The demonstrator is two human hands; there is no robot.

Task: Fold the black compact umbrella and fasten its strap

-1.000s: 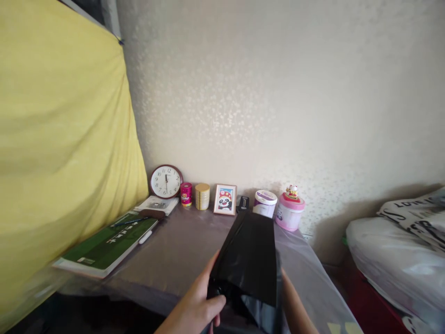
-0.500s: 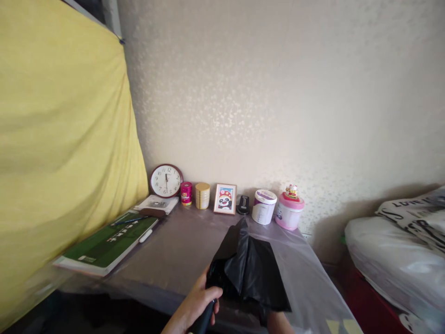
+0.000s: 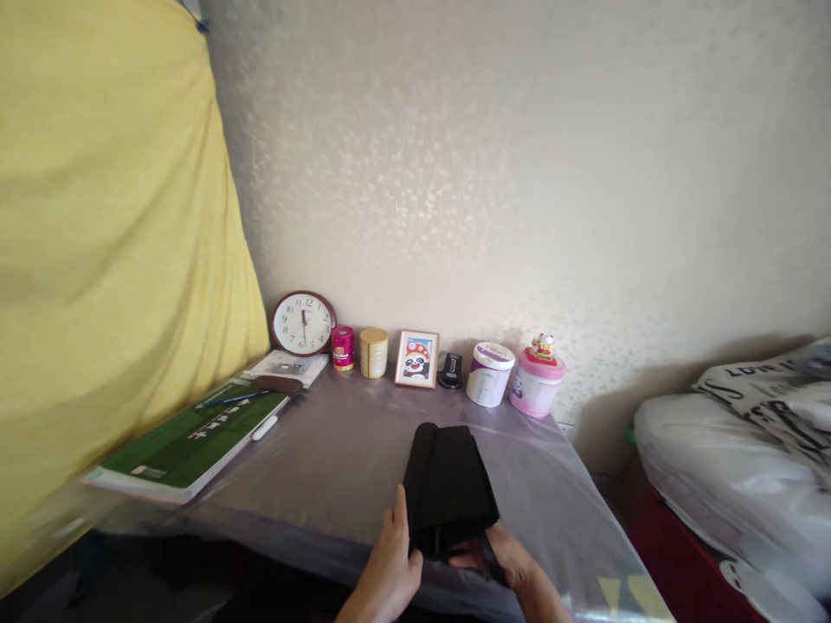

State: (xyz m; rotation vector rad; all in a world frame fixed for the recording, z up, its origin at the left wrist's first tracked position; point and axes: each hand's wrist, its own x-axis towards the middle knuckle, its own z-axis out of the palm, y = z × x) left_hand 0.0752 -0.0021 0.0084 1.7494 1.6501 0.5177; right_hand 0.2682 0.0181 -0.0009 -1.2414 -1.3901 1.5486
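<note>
A black folded umbrella-like bundle is held over the front part of the table, its fabric gathered into a flat shape. On its left side my left hand is closed around the lower edge, thumb at the near end. From the right, my right hand grips the bottom of the bundle, with a dark strip crossing its fingers. Parts of the fingers of both hands are hidden behind the black fabric.
Along the wall stand a clock, a pink can, a yellow-lidded jar, a picture frame and two tubs. A green book lies left. White bags are at right.
The loose, spread black fabric is now gathered into a narrower, flatter bundle. My right hand has come further into view at its lower right. The view has shifted slightly.
</note>
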